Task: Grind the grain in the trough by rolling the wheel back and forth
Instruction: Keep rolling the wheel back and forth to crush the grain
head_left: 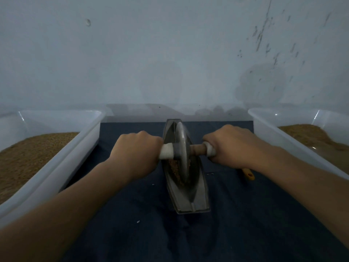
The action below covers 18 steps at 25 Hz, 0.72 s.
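Metal wheel [181,135] gripped by left hand [137,150], right hand [232,146].

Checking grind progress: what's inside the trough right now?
The wheel stands in the trough, with coarse brown grain visible in the channel at its left and near side. Whatever lies under the wheel or to its right is covered. The near end looks bare.

Head camera, single wide-angle view — you are wearing it; it is looking forward and down from close above, centring the trough [190,201] near below and facing the wall [170,53] just behind it.
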Tool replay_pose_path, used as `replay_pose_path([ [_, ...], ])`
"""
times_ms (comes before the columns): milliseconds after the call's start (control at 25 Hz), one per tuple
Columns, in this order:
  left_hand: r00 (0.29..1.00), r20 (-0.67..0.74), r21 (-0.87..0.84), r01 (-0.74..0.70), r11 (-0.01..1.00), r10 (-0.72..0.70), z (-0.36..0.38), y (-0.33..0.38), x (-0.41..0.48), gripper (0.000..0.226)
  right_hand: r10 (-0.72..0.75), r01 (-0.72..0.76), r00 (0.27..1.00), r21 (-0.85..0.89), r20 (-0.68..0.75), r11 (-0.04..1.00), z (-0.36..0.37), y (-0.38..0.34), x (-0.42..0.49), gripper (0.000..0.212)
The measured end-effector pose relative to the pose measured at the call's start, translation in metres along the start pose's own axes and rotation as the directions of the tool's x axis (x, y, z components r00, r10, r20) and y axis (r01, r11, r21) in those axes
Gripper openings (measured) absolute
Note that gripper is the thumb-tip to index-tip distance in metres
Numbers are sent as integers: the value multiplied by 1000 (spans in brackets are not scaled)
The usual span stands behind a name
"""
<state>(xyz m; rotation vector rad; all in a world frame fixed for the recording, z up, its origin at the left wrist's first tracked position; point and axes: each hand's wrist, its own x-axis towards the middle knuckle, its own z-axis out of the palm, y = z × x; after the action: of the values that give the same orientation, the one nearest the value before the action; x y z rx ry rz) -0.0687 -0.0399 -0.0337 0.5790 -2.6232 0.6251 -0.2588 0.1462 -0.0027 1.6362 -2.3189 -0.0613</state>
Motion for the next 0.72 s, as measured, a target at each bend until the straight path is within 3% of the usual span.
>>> replay_pose_path([
  [280, 994, 37, 16, 101, 995, -101, 17, 0, 32, 13, 106, -107, 994, -25, -36, 994, 17, -4, 38, 18],
  [520, 997, 58, 19, 42, 999, -43, 2, 1, 31, 11, 138, -139, 989, 0, -58, 990, 23, -6, 29, 22],
  [720, 987, -146, 107, -53, 993, 68, -14, 5, -7, 49, 74, -105, 960, -102, -270, 989, 29, -9, -18, 37],
])
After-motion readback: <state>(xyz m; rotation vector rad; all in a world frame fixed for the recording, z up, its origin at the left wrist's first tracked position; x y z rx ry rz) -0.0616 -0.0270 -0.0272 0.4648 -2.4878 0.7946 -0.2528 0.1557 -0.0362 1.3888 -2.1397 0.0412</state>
